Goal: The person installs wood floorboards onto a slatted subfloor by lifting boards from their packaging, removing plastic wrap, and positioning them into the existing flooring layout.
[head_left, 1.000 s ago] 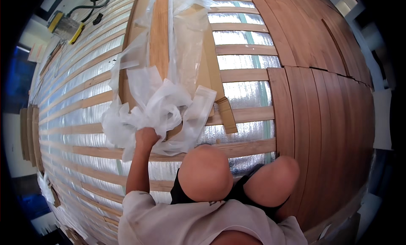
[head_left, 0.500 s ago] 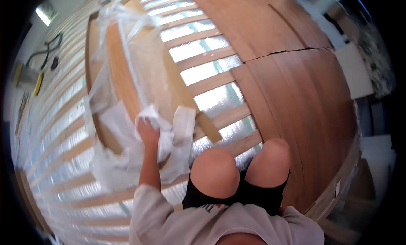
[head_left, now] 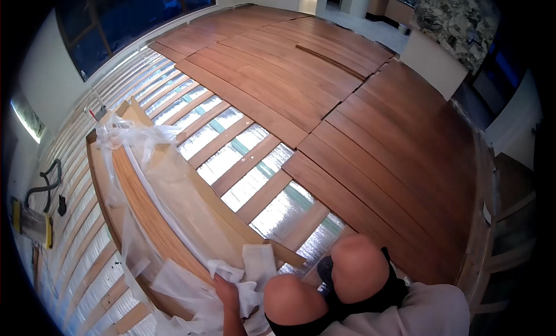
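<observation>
My left hand (head_left: 226, 291) is at the near end of a long orange-brown wooden floorboard (head_left: 155, 225), its fingers closed against the end. The floorboard lies in an open cardboard box (head_left: 200, 188) with one or more boards beneath it. Crumpled translucent plastic wrapping (head_left: 179, 275) spreads around the hand and over the box's near end. A white foam sheet (head_left: 259, 260) stands up just right of the hand. My right hand is out of view, hidden past my body at the lower right.
Reddish-brown floorboards (head_left: 370, 127) cover the floor ahead and right. Wooden joists (head_left: 246, 169) over silver foil run between them and the box. A loose narrow strip (head_left: 330, 62) lies on the laid boards. A yellow-edged tool (head_left: 33, 225) with a dark hose (head_left: 51, 182) sits far left.
My view has tilted up and turned right, so the windows and the far laid floor now show. My left hand has moved from the white wrapping to the floorboard's near end.
</observation>
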The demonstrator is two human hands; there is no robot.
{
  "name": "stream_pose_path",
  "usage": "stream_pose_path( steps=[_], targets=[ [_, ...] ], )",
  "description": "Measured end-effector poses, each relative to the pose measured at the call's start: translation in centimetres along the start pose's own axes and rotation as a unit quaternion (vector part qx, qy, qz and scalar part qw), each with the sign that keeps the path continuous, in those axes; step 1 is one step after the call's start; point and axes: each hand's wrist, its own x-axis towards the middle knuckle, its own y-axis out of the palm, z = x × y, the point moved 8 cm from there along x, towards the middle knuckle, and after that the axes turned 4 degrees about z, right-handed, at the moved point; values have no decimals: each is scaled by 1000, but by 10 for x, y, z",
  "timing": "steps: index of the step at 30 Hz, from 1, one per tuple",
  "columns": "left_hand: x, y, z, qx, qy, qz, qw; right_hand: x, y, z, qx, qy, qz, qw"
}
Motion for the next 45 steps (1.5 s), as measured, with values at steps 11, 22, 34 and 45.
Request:
stream_pose_path(
  steps=[11,22,34,45],
  targets=[
    [-50,63,-17,-27,-18,166,986,65,74,-173,143,8,-7,990],
    [-46,15,36,-84,-14,148,985,111,13,-221,225,42,-53,972],
    [76,-78,100,-218,-158,-185,945,-28,68,-217,29,187,156,969],
    [-10,-40,77,7,-411,-94,907,95,-12,-93,111,162,184,963]
  ],
)
